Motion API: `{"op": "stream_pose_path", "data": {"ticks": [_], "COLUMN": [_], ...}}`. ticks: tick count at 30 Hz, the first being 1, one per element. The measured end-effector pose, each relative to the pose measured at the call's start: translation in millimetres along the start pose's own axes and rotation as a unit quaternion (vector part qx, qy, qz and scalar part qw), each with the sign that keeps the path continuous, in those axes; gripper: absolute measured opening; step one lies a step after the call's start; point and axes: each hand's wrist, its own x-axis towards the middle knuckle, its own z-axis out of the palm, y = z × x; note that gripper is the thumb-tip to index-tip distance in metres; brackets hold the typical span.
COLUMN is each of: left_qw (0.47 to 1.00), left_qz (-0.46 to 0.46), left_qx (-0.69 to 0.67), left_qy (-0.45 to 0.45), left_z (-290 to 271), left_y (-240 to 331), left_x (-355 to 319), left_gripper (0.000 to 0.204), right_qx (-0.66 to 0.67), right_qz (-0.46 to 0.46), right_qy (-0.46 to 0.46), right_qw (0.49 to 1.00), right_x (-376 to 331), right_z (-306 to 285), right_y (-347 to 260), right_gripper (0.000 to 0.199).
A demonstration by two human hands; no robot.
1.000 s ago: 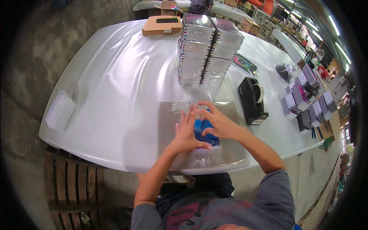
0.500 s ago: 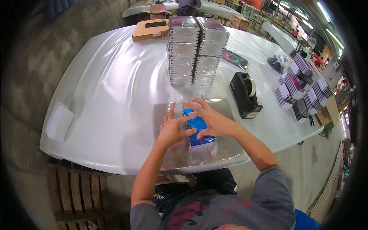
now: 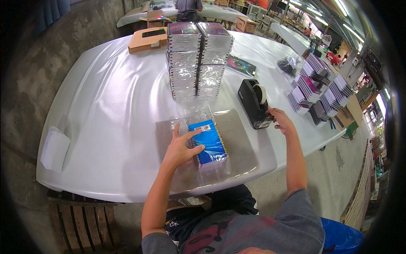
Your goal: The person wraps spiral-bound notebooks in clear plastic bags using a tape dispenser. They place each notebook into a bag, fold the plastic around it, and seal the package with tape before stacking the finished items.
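Note:
A blue spiral-bound notebook in a clear plastic sleeve lies in front of me on a greyish transparent mat. My left hand rests at its left side, fingers spread, thumb and forefinger pressing on the cover. Off to the right, my right hand is at the front end of a black tape dispenser. Its fingers are bent in at the cutting end; whatever is between them is too small to make out. A roll of clear tape sits in the dispenser.
Tall stacks of wrapped notebooks stand beyond the mat. Farther right are a dark booklet and piles of purple-covered books. A cardboard box bears a phone. White papers lie at the left edge.
My right hand has left the notebook and moved right to the tape dispenser. My left hand stays on the notebook. The whole view has shifted somewhat.

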Motion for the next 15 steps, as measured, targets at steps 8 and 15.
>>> {"op": "stream_pose_path", "data": {"ticks": [8, 15], "left_qw": [0.999, 0.998], "left_qz": [-0.012, -0.023], "left_qx": [-0.041, -0.047], "left_qy": [-0.024, -0.026], "left_z": [-4.1, -2.4], "left_y": [2.0, 1.0], "left_x": [0.2, -5.7], "left_gripper": [0.056, 0.056], "right_qx": [0.299, 0.381], "right_qz": [-0.005, -0.053], "right_qy": [-0.088, -0.046], "right_qw": [0.950, 0.922], "right_x": [-0.6, -12.6], "right_z": [5.1, 12.2], "right_y": [24.2, 45.0], "right_gripper": [0.026, 0.029]}}
